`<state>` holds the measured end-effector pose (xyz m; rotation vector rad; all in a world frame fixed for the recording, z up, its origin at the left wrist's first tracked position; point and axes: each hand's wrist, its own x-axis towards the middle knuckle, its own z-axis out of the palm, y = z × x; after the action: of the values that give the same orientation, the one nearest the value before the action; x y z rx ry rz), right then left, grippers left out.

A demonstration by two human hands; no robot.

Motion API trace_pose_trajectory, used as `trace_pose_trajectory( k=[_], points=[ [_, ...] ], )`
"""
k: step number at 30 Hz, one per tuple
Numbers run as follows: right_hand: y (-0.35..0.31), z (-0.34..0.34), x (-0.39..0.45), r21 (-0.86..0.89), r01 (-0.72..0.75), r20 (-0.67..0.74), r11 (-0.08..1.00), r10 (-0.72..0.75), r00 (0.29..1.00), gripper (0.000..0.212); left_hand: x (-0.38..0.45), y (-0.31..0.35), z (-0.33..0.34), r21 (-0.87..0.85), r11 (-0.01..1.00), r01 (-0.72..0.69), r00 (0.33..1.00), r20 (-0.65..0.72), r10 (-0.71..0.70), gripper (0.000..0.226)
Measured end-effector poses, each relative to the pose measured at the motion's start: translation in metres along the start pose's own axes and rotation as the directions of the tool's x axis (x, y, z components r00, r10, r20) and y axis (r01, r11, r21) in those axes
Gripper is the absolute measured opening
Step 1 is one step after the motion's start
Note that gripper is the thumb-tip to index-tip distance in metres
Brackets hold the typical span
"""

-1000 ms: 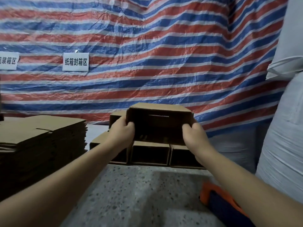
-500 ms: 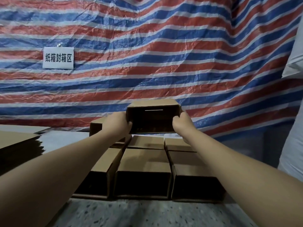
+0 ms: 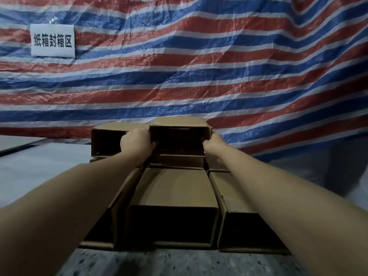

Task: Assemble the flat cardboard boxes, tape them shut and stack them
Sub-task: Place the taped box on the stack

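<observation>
As we set the top box (image 3: 179,134) down, both hands gripped its ends.
Our left hand (image 3: 137,143) and right hand (image 3: 214,145) kept fingers curled round it; misaligned, it risked toppling off the lower boxes (image 3: 175,188).

1. We see two forearms reaching in from the lower corners, both bare from the frame's edge to the wrist; no sleeve, cuff or glove shows on either.
2. Our left hand (image 3: 137,143) is bare: no ring, watch or band is visible on it or on its wrist.
3. Our right hand (image 3: 214,145) is likewise bare, with nothing worn on the wrist.
4. The forearms look slender and smooth, widening strongly towards the camera through the wide-angle lens.
5. The fingernails are too small and dim to make out.
</observation>
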<state>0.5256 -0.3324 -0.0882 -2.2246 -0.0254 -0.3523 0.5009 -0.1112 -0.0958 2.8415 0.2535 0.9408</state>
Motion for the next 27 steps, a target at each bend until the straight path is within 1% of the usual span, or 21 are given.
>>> trace_pose_trajectory(
  k=[3, 6, 8, 10, 11, 13, 14, 15, 17, 19, 22, 24, 27],
  points=[
    [0.012, 0.014, 0.004, -0.003, -0.014, 0.025, 1.000, 0.015, 1.000, 0.042, -0.004, -0.005, 0.005, 0.034, 0.999, 0.018, 1.000, 0.023, -0.018, 0.032],
    [0.022, 0.024, 0.001, -0.023, -0.024, 0.037, 0.999, 0.025, 0.999, 0.042, -0.008, -0.008, 0.013, 0.014, 0.998, 0.060, 0.995, 0.078, -0.061, 0.034],
    [0.024, 0.024, 0.000, -0.023, -0.004, 0.049, 1.000, 0.005, 0.999, 0.046, -0.008, -0.010, 0.017, -0.003, 0.997, 0.080, 0.991, 0.112, -0.079, 0.035],
    [0.024, 0.019, 0.000, 0.028, -0.009, 0.093, 1.000, 0.006, 0.996, 0.059, -0.007, -0.011, 0.018, -0.019, 0.996, 0.088, 0.988, 0.126, -0.085, 0.036],
    [0.023, 0.015, -0.001, 0.033, -0.025, 0.113, 0.999, 0.021, 0.993, 0.071, -0.006, -0.012, 0.016, -0.027, 0.996, 0.087, 0.988, 0.129, -0.083, 0.037],
    [0.016, 0.004, -0.005, -0.013, -0.049, 0.132, 0.999, 0.050, 0.990, 0.097, -0.006, -0.012, 0.006, -0.037, 0.995, 0.090, 0.987, 0.139, -0.084, 0.040],
    [0.011, -0.003, -0.007, -0.035, -0.047, 0.120, 0.998, 0.051, 0.991, 0.104, -0.006, -0.010, -0.002, -0.037, 0.995, 0.090, 0.986, 0.146, -0.084, 0.042],
    [0.005, -0.010, -0.011, -0.049, -0.035, 0.103, 0.998, 0.040, 0.994, 0.107, -0.008, -0.009, -0.011, -0.037, 0.995, 0.089, 0.985, 0.153, -0.082, 0.043],
    [-0.011, -0.026, -0.023, -0.046, 0.007, 0.069, 0.999, -0.004, 0.998, 0.103, -0.014, -0.005, -0.036, -0.048, 0.996, 0.074, 0.986, 0.152, -0.066, 0.046],
    [-0.029, -0.041, -0.043, -0.012, 0.052, 0.039, 0.999, -0.051, 0.998, 0.096, -0.026, 0.000, -0.068, -0.069, 0.997, 0.031, 0.994, 0.110, -0.023, 0.049],
    [-0.059, -0.065, -0.083, 0.043, 0.110, -0.033, 0.993, -0.108, 0.994, 0.077, -0.055, 0.003, -0.117, -0.139, 0.990, -0.034, 0.998, 0.051, 0.042, 0.047],
    [-0.078, -0.080, -0.114, 0.064, 0.152, -0.076, 0.986, -0.147, 0.986, 0.064, -0.079, 0.002, -0.149, -0.157, 0.985, -0.075, 0.997, 0.015, 0.079, 0.040],
    [-0.105, -0.100, -0.169, 0.120, 0.214, -0.114, 0.969, -0.201, 0.973, 0.046, -0.117, -0.002, -0.194, -0.219, 0.968, -0.126, 0.992, -0.045, 0.119, 0.015]
  ],
)
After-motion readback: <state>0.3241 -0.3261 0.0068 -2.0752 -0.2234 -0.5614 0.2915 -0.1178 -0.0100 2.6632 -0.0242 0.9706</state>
